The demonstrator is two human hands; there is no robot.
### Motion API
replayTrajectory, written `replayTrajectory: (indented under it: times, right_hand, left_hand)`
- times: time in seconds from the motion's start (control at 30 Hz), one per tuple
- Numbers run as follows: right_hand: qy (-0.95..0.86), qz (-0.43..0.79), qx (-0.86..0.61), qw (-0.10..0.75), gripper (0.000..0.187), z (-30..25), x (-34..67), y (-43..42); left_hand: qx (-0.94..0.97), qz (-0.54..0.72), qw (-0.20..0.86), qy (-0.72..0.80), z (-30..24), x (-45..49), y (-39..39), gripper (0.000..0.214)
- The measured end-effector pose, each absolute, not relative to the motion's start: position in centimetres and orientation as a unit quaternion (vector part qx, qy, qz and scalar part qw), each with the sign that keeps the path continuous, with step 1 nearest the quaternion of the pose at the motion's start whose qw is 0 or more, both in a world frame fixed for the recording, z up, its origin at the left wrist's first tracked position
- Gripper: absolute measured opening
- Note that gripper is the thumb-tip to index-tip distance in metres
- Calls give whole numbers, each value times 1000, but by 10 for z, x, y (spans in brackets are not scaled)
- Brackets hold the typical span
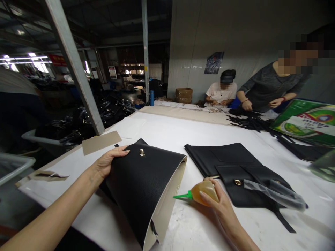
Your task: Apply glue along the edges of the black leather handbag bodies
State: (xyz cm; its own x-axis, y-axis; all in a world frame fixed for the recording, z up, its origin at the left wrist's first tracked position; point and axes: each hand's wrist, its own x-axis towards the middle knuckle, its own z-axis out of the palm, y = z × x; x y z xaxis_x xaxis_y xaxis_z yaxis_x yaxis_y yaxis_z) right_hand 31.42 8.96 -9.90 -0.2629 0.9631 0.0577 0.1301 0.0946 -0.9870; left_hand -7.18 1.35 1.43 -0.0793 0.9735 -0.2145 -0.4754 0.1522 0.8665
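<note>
My left hand (111, 161) grips the upper left edge of a black leather bag panel (142, 181), thumb on top and fingers underneath. A small gold turn-lock (142, 152) sits near the panel's top edge. Its right side gapes, showing a beige lining (167, 204). In my right hand (218, 198) is a squeeze bottle (205, 192) of amber liquid, probably glue, my fingers wrapped round it. The green nozzle (183, 196) points left towards the open edge, close to the lining. Beyond that hand lies a second black leather piece (235, 164) with gold fittings and a clear plastic-wrapped strip (274, 195).
A beige board (101, 142) lies at the table's left edge, near a slanted metal post (75, 69). Plastic bins (18, 162) stand at the left. Across the white table (167, 125), two people work beside black strips (248, 118) and a green carton (309, 120).
</note>
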Motion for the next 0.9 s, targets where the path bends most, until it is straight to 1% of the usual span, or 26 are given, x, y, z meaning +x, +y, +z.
replayTrajectory:
  times: [0.13, 0.3, 0.47, 0.63, 0.8, 0.9]
  right_hand:
    - [-611, 471, -460, 441, 52, -102, 317, 80]
    - [-633, 530, -421, 376, 55, -99, 318, 67]
    - [-633, 457, -466, 415, 55, -94, 316, 59]
    - [-631, 524, -433, 375, 54, -89, 314, 46]
    - [-626, 451, -475, 422, 54, -93, 317, 51]
    - [-627, 483, -464, 398, 55, -93, 316, 45]
  left_hand:
    - [277, 589, 623, 434, 17, -69, 12, 33]
    - [276, 589, 627, 429, 15, -69, 10, 34]
    - [283, 583, 626, 434, 9, -72, 7, 36]
    - [286, 581, 630, 429, 6, -74, 4, 37]
    - [290, 576, 637, 422, 2, -74, 2, 40]
    - [288, 573, 634, 432, -1, -76, 1, 43]
